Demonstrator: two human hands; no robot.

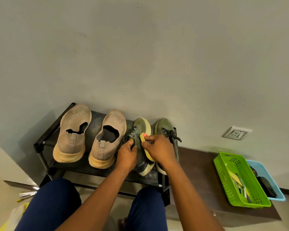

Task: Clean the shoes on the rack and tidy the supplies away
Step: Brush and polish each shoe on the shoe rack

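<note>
While a person crouches in front of a low black shoe rack (40, 144) set against a grey wall, both hands work on one shoe. Four shoes sit in a row on the top shelf, toes toward the wall. On the left are two beige slip-on shoes (73, 132) with thick pale soles, side by side. To their right is a pair of olive green lace-up sneakers. The left hand (126, 154) grips the nearer green sneaker (141, 129) around its collar and laces, tilting it onto its side. The right hand (159, 150) is curled around a yellow-backed shoe brush (144, 140) with a red label, pressing it against that sneaker's side. The second green sneaker (164, 129) stands upright just beside it, partly hidden by the right hand. Dark blue trouser knees fill the bottom of the view. On the floor to the right, well apart from the rack, a green plastic basket (223, 169) holds pens and other small supplies, touching a light blue basket (265, 169) behind it. A wall socket (236, 133) sits above them.
</note>
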